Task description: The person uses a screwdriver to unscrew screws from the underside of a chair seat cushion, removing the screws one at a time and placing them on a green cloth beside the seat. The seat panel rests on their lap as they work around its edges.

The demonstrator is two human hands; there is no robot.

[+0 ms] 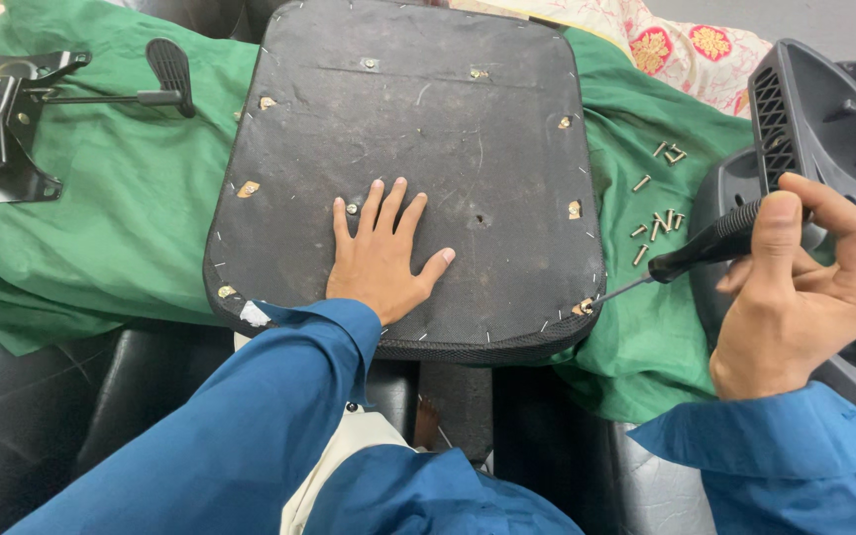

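While the left hand [380, 260] lies flat with its fingers spread on the underside of a black seat pad [403, 178], the right hand [804, 287] is curled tight around the black handle of a screwdriver [691, 256]. The screwdriver's long axis runs on a slant: the handle sits up and to the right inside the fist, and the thin metal shaft points down and to the left, its tip meeting a brass-coloured fitting [583, 307] at the pad's near right corner. The thumb lies along the top of the handle.

The seat pad is a rounded rectangle, its longer side running away from the person, with more brass-coloured fittings and staples around its edge. It rests on a green cloth [121, 228] spread over dark cushions. Just right of the pad, on the cloth, a scatter of loose screws [658, 223] lies between the pad and a dark grey plastic chair part [824, 119], which stands behind the right hand. At far left a black metal bracket with a lever [12, 119] rests on the cloth, well apart from both hands. A pale fabric with red floral medallions [676, 45] shows at the top right. Both arms wear blue sleeves. No packages, labels or signs can be made out.
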